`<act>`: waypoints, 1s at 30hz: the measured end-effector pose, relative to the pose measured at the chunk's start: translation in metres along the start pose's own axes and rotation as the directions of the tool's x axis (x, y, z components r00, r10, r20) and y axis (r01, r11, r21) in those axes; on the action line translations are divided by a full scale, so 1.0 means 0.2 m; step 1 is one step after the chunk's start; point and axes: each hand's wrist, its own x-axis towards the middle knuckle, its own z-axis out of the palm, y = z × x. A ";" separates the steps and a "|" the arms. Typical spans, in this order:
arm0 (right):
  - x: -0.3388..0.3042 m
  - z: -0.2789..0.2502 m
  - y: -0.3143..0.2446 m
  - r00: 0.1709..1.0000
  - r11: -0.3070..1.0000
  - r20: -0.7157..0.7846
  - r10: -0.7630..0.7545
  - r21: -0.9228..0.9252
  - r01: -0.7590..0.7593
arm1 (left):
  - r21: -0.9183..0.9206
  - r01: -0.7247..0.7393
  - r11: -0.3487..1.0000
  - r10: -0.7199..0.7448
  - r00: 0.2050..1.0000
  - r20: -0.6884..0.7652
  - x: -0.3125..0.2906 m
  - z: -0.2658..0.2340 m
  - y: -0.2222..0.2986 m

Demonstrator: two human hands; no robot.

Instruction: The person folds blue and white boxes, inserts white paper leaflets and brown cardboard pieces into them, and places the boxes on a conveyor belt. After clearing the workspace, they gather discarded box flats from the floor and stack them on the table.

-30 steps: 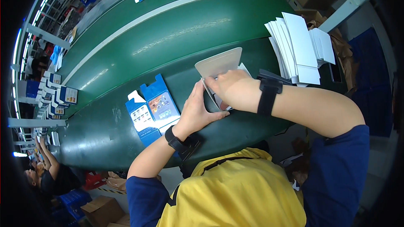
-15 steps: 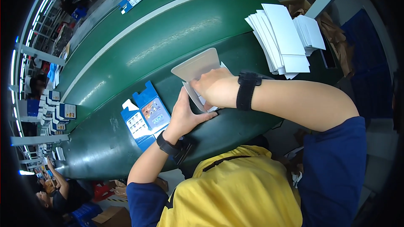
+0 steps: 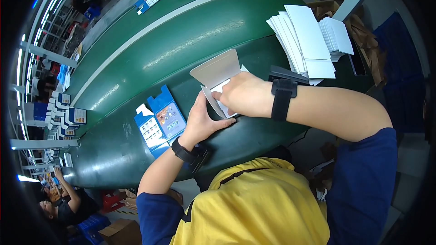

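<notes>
A small carton stands on the green work surface in front of me, its grey-white lid flap raised. My left hand grips its left side, thumb along the near edge and fingers on the outer wall. My right hand reaches into the opening with curled fingers, against something white inside. The fingertips are partly hidden, so I cannot make out what they hold. Just left of my left hand lies an unfolded blue printed carton with a white flap.
Flat white card blanks are stacked at the right, beside a smaller white stack and a dark phone-like slab. Finished-looking boxes stand at the far left. Another blue carton lies beyond the pale rail. A co-worker sits lower left.
My right hand has shifted slightly right and drawn back a little in the carton, showing more of the white inside. My left hand keeps its grip.
</notes>
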 end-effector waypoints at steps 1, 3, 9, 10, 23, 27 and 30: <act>0.01 0.01 -0.02 1.000 1.000 0.000 0.000 -0.031 0.000 | 0.000 0.003 1.000 -0.003 1.000 -0.004 0.00 0.00 0.00; 0.04 0.02 -0.06 1.000 0.996 -0.001 0.001 -0.092 -0.001 | -0.062 -0.017 0.998 0.015 1.000 -0.026 -0.01 0.01 -0.03; 0.08 -0.07 -0.01 0.999 0.993 -0.004 -0.049 -0.104 0.049 | -0.035 -0.054 0.998 0.053 0.998 -0.024 0.01 0.01 -0.02; 0.09 -0.10 0.02 0.999 0.996 0.011 -0.030 -0.087 0.031 | -0.038 -0.049 0.998 0.048 0.999 -0.018 0.02 0.01 -0.02; -0.04 -0.19 0.09 0.968 0.967 0.006 -0.253 0.042 0.252 | -0.023 -0.022 1.000 0.022 1.000 0.001 0.02 0.01 -0.01; -0.01 -0.12 0.04 0.951 0.905 -0.013 -0.310 -0.310 0.291 | -0.029 -0.027 0.999 0.027 1.000 0.002 0.02 0.02 0.01; 0.00 -0.13 -0.02 0.952 0.867 0.195 -0.234 -0.402 0.295 | 0.000 -0.053 0.999 0.053 0.999 -0.012 0.02 0.02 -0.02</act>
